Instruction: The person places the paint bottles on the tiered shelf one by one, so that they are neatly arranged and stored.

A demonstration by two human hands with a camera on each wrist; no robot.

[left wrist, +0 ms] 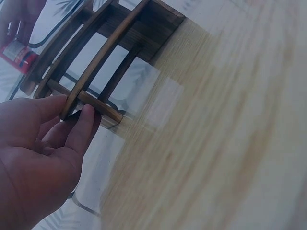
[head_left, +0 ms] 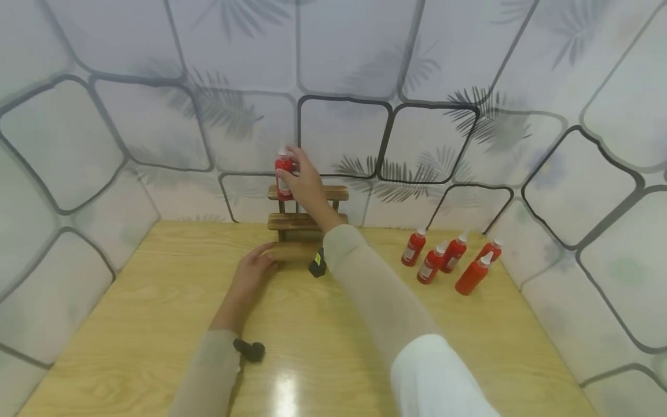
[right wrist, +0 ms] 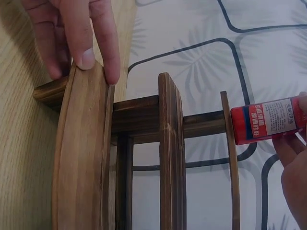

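Observation:
A stepped wooden rack (head_left: 283, 220) stands against the wall at the back of the table. My left hand (head_left: 251, 272) holds the left end of its lowest step; in the left wrist view, thumb and fingers pinch the dark wood. Above, my right hand (head_left: 307, 184) grips a small red bottle (head_left: 283, 163) with a white nozzle cap, upright at the left end of the top step. In the right wrist view the base of this bottle (right wrist: 264, 120) is right at the top board, its printed label showing. Fingers wrap its far side.
Several more red bottles (head_left: 428, 267) with white caps stand grouped at the table's right, near the side wall. The wooden table (head_left: 292, 324) meets patterned walls (head_left: 344, 139) at the back and sides. Black camera mounts (head_left: 250, 351) sit on both wrists.

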